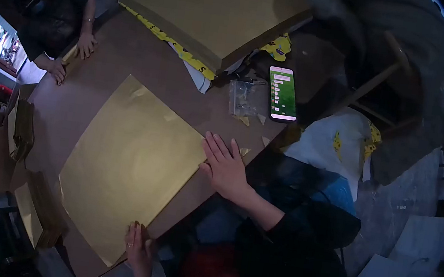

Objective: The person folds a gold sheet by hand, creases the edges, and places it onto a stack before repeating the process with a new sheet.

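Note:
A large yellow-brown paper sheet lies spread on the brown table, its near long edge facing me. My right hand rests flat at the sheet's right corner, fingers stretched out over the edge. At the lower end of that same edge is my left hand, its fingers extended and touching the paper near the bottom corner. A ring shows on one of its fingers.
A thick stack of brown sheets sits at the back on yellow-printed wrapping. Near it lie a phone with a lit screen and a clear plastic bag. Folded paper bundles stand left. A co-worker works at the far left edge.

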`<state>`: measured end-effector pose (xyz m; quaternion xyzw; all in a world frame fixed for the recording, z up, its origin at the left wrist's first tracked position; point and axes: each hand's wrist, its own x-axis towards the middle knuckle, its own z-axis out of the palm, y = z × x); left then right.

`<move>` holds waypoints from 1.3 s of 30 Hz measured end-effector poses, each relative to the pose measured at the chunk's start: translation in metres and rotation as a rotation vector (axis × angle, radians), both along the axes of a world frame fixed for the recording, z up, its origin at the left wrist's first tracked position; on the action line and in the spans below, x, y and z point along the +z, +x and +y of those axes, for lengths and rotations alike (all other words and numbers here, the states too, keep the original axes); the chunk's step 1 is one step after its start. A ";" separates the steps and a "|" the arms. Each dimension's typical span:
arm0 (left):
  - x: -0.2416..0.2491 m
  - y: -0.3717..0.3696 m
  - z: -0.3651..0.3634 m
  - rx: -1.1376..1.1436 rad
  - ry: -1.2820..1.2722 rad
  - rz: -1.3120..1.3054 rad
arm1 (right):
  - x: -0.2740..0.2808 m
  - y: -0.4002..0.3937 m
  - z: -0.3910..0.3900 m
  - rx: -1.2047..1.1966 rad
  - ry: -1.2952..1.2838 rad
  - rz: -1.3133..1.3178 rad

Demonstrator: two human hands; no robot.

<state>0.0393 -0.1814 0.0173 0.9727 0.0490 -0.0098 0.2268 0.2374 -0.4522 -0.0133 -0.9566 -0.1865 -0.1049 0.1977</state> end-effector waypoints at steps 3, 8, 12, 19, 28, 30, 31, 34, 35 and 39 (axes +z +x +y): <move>0.006 0.012 -0.018 -0.081 0.051 0.022 | 0.002 0.000 -0.002 0.006 0.009 -0.004; -0.006 0.009 -0.019 -0.113 0.223 -0.013 | 0.006 0.007 0.000 -0.010 0.033 -0.072; -0.011 0.009 -0.024 -0.104 0.282 0.004 | 0.016 0.021 0.007 -0.140 0.208 0.063; -0.023 0.010 -0.029 -0.089 0.342 -0.125 | 0.008 0.050 0.010 -0.232 0.152 0.188; -0.025 0.018 -0.044 -0.001 0.219 -0.132 | 0.025 0.058 0.005 -0.076 0.584 0.661; -0.027 0.020 -0.044 -0.010 0.210 -0.149 | 0.022 0.054 0.000 -0.097 0.651 0.688; -0.032 0.020 -0.042 -0.029 0.212 -0.146 | 0.020 0.050 -0.003 -0.118 0.718 0.716; -0.026 0.020 -0.046 -0.074 0.252 -0.099 | 0.022 0.037 -0.012 -0.185 0.833 0.774; -0.023 0.020 -0.048 -0.102 0.287 -0.056 | 0.025 0.031 -0.018 -0.218 0.840 0.803; -0.018 0.017 -0.050 -0.150 0.365 -0.017 | 0.029 0.007 -0.035 -0.252 0.902 0.804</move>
